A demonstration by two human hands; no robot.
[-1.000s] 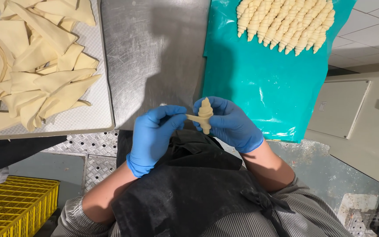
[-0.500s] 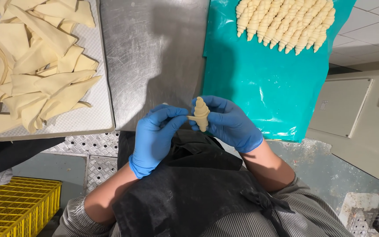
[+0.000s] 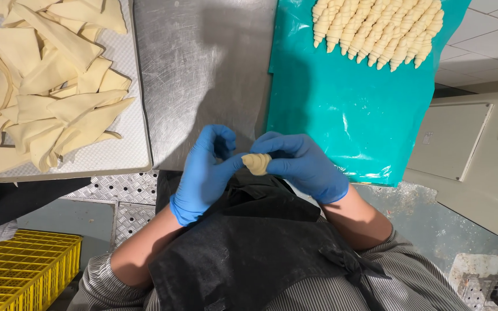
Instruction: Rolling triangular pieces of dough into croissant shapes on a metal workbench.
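Both my hands wear blue gloves and meet at the near edge of the steel table [image 3: 203, 63], above my black apron. Between them is a small rolled piece of pale dough [image 3: 257, 163], nearly fully rolled up. My left hand [image 3: 206, 173] pinches its left end with curled fingers. My right hand [image 3: 304, 164] grips its right side with thumb and fingers. Only the middle of the dough roll shows between the gloves.
A tray [image 3: 122, 155] at the left carries a pile of flat dough triangles [image 3: 47, 75]. A teal sheet [image 3: 347, 109] at the right holds several rolled dough pieces [image 3: 376, 31] lined up at its far end. A yellow plastic crate [image 3: 24, 270] stands on the floor at lower left.
The dough piece, earlier held up with a loose tail sticking out, has been rolled tighter and now lies shorter and lower between my fingers. Both hands stayed in place.
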